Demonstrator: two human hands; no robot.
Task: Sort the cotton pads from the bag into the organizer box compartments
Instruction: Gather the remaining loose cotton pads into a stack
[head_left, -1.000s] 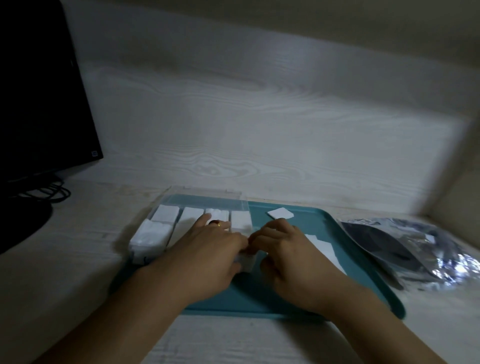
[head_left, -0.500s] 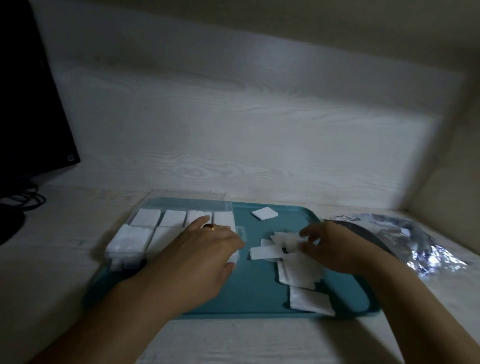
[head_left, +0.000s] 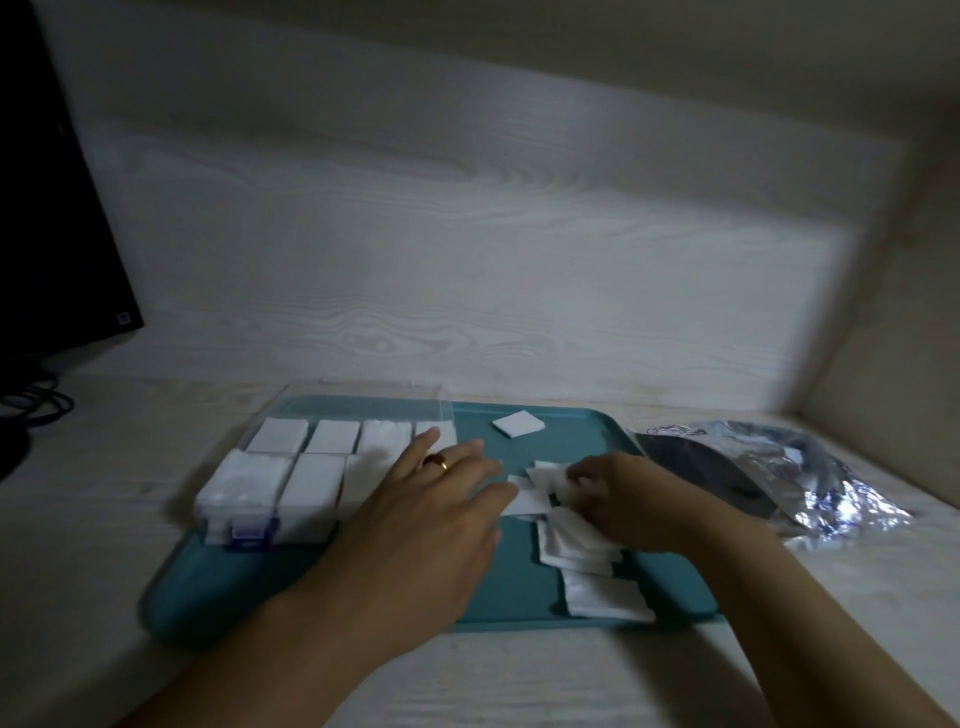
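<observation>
A clear organizer box (head_left: 291, 480) sits on the left of a teal tray (head_left: 519, 587), its compartments filled with white cotton pads. My left hand (head_left: 431, 514) reaches across the box's right end, fingers straight, fingertips touching a loose pad (head_left: 527, 501). My right hand (head_left: 618, 493) pinches pads at the top of a pile of loose cotton pads (head_left: 576, 540) on the tray. One more pad (head_left: 605, 597) lies near the tray's front edge and a single pad (head_left: 518, 423) at the back. The silver bag (head_left: 810, 478) lies to the right of the tray.
A dark monitor (head_left: 47, 208) with cables (head_left: 36, 410) stands at the far left. A wood-grain wall runs behind the tray and a side wall closes the right end. The box's clear lid (head_left: 363, 400) stands open behind it.
My right hand moved from the box's right end to the pad pile and now pinches pads there. My left hand slid right from the box toward the pile.
</observation>
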